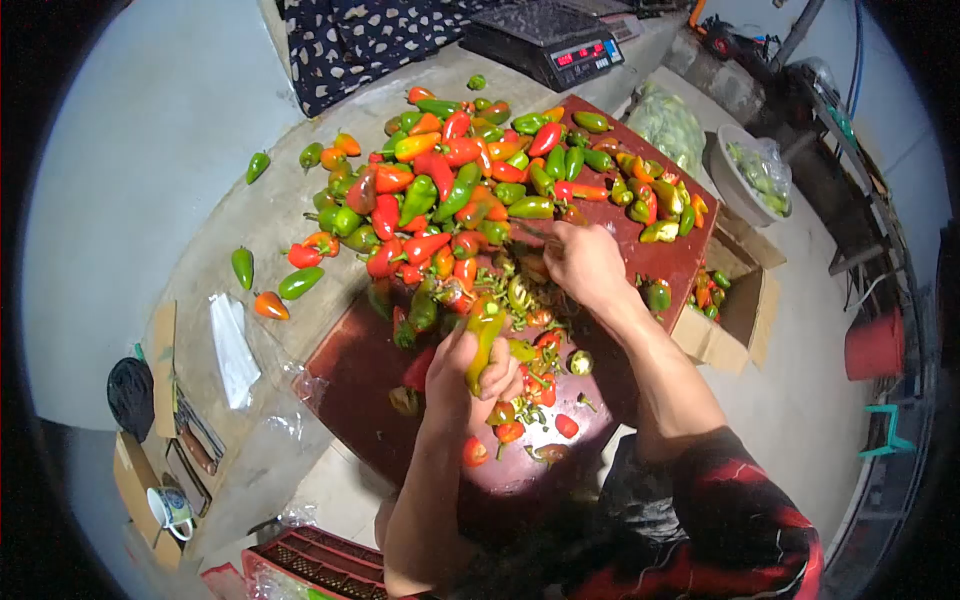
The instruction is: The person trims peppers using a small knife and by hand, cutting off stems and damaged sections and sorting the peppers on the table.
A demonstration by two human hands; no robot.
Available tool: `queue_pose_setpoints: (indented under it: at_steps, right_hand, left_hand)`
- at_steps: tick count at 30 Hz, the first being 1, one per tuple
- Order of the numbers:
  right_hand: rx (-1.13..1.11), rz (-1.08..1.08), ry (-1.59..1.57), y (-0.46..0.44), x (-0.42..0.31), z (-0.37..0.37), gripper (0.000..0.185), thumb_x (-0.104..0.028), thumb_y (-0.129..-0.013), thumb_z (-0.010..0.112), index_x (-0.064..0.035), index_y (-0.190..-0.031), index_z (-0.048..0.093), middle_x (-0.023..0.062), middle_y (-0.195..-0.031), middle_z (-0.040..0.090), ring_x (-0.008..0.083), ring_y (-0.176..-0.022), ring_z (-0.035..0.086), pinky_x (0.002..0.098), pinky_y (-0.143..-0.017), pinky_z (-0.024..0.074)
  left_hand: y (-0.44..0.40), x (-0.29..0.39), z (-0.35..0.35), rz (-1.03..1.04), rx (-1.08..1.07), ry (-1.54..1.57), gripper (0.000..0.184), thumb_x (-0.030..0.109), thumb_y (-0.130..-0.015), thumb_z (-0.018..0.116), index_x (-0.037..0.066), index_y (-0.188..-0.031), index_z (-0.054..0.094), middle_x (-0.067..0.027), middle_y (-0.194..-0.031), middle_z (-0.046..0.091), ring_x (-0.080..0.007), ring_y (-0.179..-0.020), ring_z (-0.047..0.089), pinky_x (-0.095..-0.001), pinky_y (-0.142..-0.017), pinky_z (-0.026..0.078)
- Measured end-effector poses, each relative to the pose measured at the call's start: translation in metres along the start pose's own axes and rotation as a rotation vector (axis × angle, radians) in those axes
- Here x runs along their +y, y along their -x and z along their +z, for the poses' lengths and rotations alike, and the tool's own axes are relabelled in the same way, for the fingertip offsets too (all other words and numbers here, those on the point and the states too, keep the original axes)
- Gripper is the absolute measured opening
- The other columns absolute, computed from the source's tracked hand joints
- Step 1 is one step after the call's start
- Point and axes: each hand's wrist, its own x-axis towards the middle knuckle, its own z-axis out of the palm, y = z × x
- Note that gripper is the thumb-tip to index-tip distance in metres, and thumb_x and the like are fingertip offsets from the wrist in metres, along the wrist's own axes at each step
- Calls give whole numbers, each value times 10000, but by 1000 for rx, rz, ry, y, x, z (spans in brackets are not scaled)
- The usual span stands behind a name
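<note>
My left hand [458, 372] is wrapped round a yellow-green pepper [484, 345], held upright with its pale end facing up. To the right, my right hand [588, 262] is closed above the red tabletop [650, 255], by the edge of the pile. A dark, thin shape juts left from its fingers; I cannot make out what it is. A big heap of red, green and orange peppers [435, 190] lies beyond both hands. Between my hands and below them are cut stem ends [520, 292] and red pepper pieces [566, 426].
A digital scale [545, 45] stands at the back. On the right are a cardboard box [755, 310] with peppers, a white basin [735, 175] and a bag of green produce [668, 125]. A red crate [320, 560] and a mug [170, 510] are at lower left.
</note>
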Motion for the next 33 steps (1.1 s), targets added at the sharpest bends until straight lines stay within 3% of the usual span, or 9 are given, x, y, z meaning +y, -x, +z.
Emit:
queue_pose_setpoints:
  at_steps: [5, 8, 11, 15, 16, 22, 29, 31, 33]
  right_hand:
    - [92, 151, -139, -4, 36, -1, 306, -147, -784, 714, -21, -1061, 684, 252, -846, 690, 432, -852, 679, 511, -790, 547]
    - [2, 152, -36, -11, 70, 5, 240, -85, -787, 695, 13, -1004, 665, 231, -836, 693, 383, -819, 700, 448, -743, 536]
    - [-96, 164, -65, -8, 71, 7, 280, -91, -781, 711, -2, -1044, 677, 215, -870, 711, 385, -862, 701, 441, -784, 546]
    - [-136, 99, -50, -6, 52, 15, 525, -108, -740, 778, -39, -1237, 624, 218, -988, 714, 386, -984, 685, 455, -878, 545]
    - [-180, 128, -30, -9, 51, 17, 580, -124, -728, 777, -87, -1275, 589, 245, -1198, 641, 419, -1084, 635, 500, -920, 529]
    - [-216, 203, 167, -14, 43, 23, 557, -142, -757, 781, -78, -1266, 565, 216, -1256, 611, 441, -1115, 616, 522, -926, 532]
    - [-60, 162, -144, -5, 32, 7, 501, -241, -756, 792, -8, -1163, 614, 246, -1090, 682, 428, -977, 672, 495, -869, 542]
    - [-33, 79, -306, 4, 12, -4, 480, -274, -731, 822, 14, -1063, 627, 206, -960, 708, 347, -858, 698, 426, -779, 536]
    - [45, -77, -450, 14, 1, 2, 445, -266, -716, 848, -12, -997, 614, 105, -777, 646, 198, -679, 607, 349, -651, 494]
  left_hand:
    - [0, 7, -1, 62, 143, 46, 426, 369, -958, 530, 62, -1251, 494, 6, -669, 453, -131, -585, 452, -340, -611, 396]
    - [-2, 10, -2, 199, 255, -212, 458, 236, -772, 558, 34, -1179, 502, -126, -940, 574, -212, -776, 545, -366, -688, 450]
    - [-1, 12, 0, 204, 329, -54, 448, 260, -767, 578, 56, -1160, 512, -103, -918, 571, -203, -746, 544, -358, -682, 446]
    - [0, 13, -17, 182, 349, 34, 330, 307, -844, 549, 97, -1098, 533, -68, -851, 536, -202, -749, 531, -374, -666, 419]
    - [0, 12, -19, 182, 351, 34, 330, 307, -844, 549, 97, -1098, 533, -68, -851, 536, -202, -749, 531, -374, -666, 419]
    - [2, 13, -20, 166, 247, 153, 317, 359, -852, 543, 82, -1005, 557, -82, -796, 531, -206, -692, 512, -372, -645, 429]
    - [-1, 19, -8, 119, 430, 178, 253, 316, -943, 440, 95, -991, 551, -72, -759, 524, -199, -623, 506, -362, -603, 415]
    - [-1, 19, -9, 102, 465, 161, 275, 346, -971, 434, 98, -994, 550, -59, -741, 519, -192, -616, 502, -360, -599, 413]
    - [1, 18, -11, 82, 410, 226, 364, 430, -1013, 388, 104, -980, 546, -28, -691, 492, -169, -600, 489, -324, -570, 394]
